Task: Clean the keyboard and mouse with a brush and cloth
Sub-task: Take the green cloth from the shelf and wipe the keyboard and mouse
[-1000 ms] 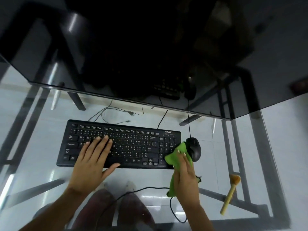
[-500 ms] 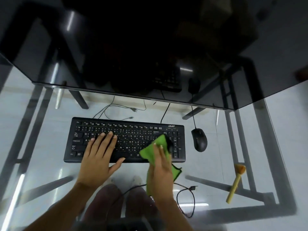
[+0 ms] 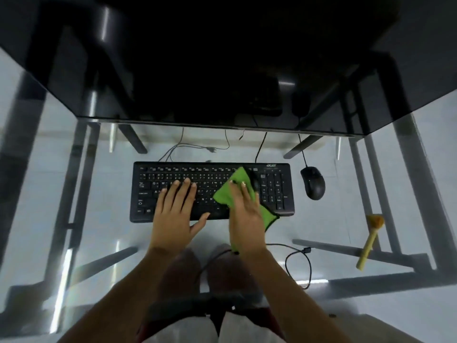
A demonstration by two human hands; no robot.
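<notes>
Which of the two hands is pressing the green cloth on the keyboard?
The right hand: it lies flat on the cloth, pressing it onto the keyboard. The left hand rests bare on the keys, with no cloth under it.

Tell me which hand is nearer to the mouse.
Right. The right hand presses the green cloth on the keyboard beside the number pad, nearer the mouse; the left hand rests flat on the keyboard's left half, farther away.
</notes>
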